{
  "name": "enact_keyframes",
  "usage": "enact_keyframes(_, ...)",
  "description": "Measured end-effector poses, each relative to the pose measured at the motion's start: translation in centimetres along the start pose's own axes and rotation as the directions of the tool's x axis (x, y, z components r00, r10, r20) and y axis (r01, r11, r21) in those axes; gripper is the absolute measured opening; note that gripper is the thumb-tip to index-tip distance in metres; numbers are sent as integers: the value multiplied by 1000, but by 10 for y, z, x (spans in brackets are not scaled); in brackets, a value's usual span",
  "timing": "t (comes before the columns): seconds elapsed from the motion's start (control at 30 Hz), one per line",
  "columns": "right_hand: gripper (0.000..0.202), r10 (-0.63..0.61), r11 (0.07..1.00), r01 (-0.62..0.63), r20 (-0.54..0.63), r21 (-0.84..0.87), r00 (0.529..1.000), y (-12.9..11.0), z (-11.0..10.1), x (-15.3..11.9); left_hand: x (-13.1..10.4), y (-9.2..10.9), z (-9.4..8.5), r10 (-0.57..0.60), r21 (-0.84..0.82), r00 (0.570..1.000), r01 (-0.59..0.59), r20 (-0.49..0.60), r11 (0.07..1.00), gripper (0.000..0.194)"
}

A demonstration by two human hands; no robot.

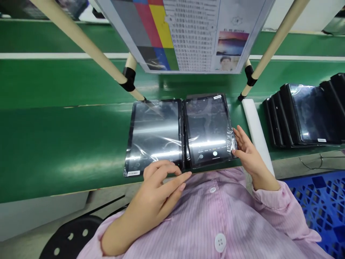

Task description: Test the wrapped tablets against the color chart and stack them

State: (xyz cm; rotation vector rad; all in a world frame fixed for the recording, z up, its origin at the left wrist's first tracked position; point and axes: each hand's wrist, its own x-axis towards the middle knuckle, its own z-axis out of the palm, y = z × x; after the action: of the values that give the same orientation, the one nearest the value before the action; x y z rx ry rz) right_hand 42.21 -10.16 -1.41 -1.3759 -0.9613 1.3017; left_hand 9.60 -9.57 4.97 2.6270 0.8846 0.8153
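Two tablets in clear plastic film lie side by side on the green bench. The left tablet (156, 129) has a dark screen and a white label at its lower left corner. The right tablet (206, 126) is slightly turned and shows a camera screen with a round white button. My right hand (249, 154) grips its right edge near the lower corner, thumb at the front and fingers along the side. My left hand (161, 190) is at the bench's front edge by the left tablet's lower right corner, fingers stretched out, holding nothing.
A test chart (194, 36) hangs ahead on a frame of cream tubes (97, 54). A white foam strip (257, 133) lies right of the tablets. Several more tablets (309, 115) lean in a row at the far right. A blue crate (320, 205) stands below, and a black stool (72, 237) is at lower left.
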Motion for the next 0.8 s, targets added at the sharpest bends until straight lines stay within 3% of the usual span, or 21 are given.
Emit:
enact_keyframes(0.53, 91, -88, 973, 74, -55, -217, 995, 7, 11, 3, -8, -2, -3, -55, 5, 996, 56, -76, 998, 30)
enact_keyframes(0.63, 94, -147, 961, 117, -106, -252, 983, 10, -4, 6, -11, -5, -4, -76, 15, 993, 78, -95, 997, 32)
enact_keyframes(0.7, 89, -231, 933, 136, -262, -334, 937, 12, -32, 7, -18, -11, -4, -88, 61, 988, 96, -128, 993, 32)
enact_keyframes(0.73, 84, -303, 893, 122, -376, -434, 876, 14, -50, 8, -23, -16, -5, -100, 102, 983, 117, -157, 988, 33)
enact_keyframes(0.77, 85, -401, 799, 45, -475, -599, 783, 18, -69, 8, -30, -22, -5, -123, 150, 974, 153, -192, 977, 36)
enact_keyframes(0.8, 89, -493, 643, -81, -494, -761, 716, 23, -88, 8, -37, -29, -4, -157, 200, 961, 205, -229, 958, 43)
